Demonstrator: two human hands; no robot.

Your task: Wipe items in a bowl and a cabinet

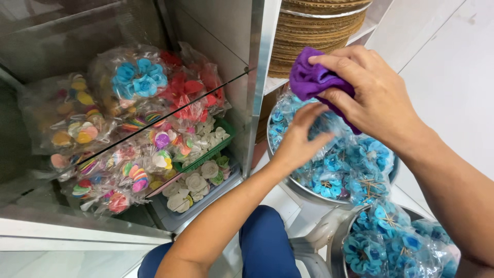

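My right hand [373, 95] grips a purple foam flower [313, 78] above a metal bowl [303, 189]. That bowl is heaped with clear plastic bags of blue foam flowers [355, 167]. My left hand [299, 139] reaches into the top of that heap, fingers spread and touching a plastic bag just below the purple flower.
A glass-fronted cabinet [206, 108] on the left holds bags of blue, red, white and multicoloured foam flowers, with a green basket [208, 157] among them. A second bowl of blue flowers [393, 247] sits at the lower right. Stacked woven trays [316, 31] stand behind. My blue-trousered knee [265, 242] is below.
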